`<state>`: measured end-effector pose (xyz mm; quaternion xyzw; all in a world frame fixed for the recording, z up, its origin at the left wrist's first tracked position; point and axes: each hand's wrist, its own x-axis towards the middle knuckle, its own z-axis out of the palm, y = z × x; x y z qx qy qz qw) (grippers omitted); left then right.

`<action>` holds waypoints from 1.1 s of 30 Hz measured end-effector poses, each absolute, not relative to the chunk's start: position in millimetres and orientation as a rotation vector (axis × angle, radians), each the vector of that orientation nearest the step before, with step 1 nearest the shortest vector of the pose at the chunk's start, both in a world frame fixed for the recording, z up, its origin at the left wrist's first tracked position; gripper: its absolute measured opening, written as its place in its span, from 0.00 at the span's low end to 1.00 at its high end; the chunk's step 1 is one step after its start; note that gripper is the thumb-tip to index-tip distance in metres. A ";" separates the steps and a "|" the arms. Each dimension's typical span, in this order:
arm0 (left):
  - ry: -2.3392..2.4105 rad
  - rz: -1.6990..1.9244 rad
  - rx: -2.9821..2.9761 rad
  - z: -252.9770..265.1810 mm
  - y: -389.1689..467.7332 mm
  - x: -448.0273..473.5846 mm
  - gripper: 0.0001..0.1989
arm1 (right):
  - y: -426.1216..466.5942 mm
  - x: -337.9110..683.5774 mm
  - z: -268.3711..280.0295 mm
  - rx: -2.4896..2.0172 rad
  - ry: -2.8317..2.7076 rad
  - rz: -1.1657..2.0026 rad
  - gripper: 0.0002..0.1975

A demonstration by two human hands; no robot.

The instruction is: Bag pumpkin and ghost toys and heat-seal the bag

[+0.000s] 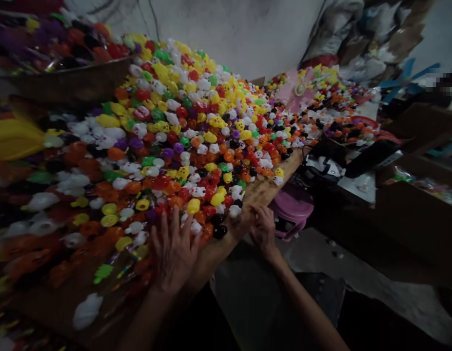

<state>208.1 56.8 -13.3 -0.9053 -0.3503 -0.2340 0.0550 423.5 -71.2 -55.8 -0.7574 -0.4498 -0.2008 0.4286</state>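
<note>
A large heap of small plastic figures (196, 146) in yellow, white, red, orange, green, purple and black covers the wooden table (255, 192). My left hand (174, 251) lies over the near side of the heap with its fingers spread, touching the pieces. Close by its fingertips is a yellow figure (193, 205). My right hand (263, 226) is at the table's front edge, with its fingers curled and pressed together. Whatever it may hold is hidden. Black round pieces (220, 231) lie between the two hands, near the edge.
A wide basin (83, 80) full of similar pieces stands at the back left. A pink fan (298, 90) is behind the heap. A pink stool (293, 207) stands below the table edge. On the right are cardboard boxes (419, 209) and a blue-bladed fan (406, 80).
</note>
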 end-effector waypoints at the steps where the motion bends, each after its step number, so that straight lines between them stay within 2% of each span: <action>1: -1.072 -0.721 -2.734 -14.5 59.0 207.5 0.21 | -73.9 434.8 -57.6 -1.943 -1.059 -0.494 0.12; 10: -1.151 -0.855 -2.657 -15.3 75.9 201.9 0.16 | -25.6 517.3 -50.7 -2.220 -0.867 -0.293 0.20; 15: -0.915 -1.021 -2.690 -8.4 42.0 219.7 0.16 | 1.3 525.2 -51.8 -2.328 -0.846 -0.212 0.25; 19: -0.566 -0.881 -2.926 -8.3 19.1 245.4 0.23 | 5.6 519.3 -53.8 -2.372 -0.860 -0.193 0.23; 25: -0.582 -0.771 -2.878 -23.5 32.0 253.2 0.10 | -3.3 506.4 -54.9 -2.396 -0.915 -0.185 0.16; 28: -0.593 -0.707 -2.838 -24.6 41.9 242.5 0.11 | -11.8 501.3 -54.7 -2.377 -0.955 -0.204 0.14; 33: -0.556 -0.670 -2.861 -17.9 48.8 235.0 0.13 | -15.0 517.3 -37.7 -2.375 -0.848 -0.291 0.20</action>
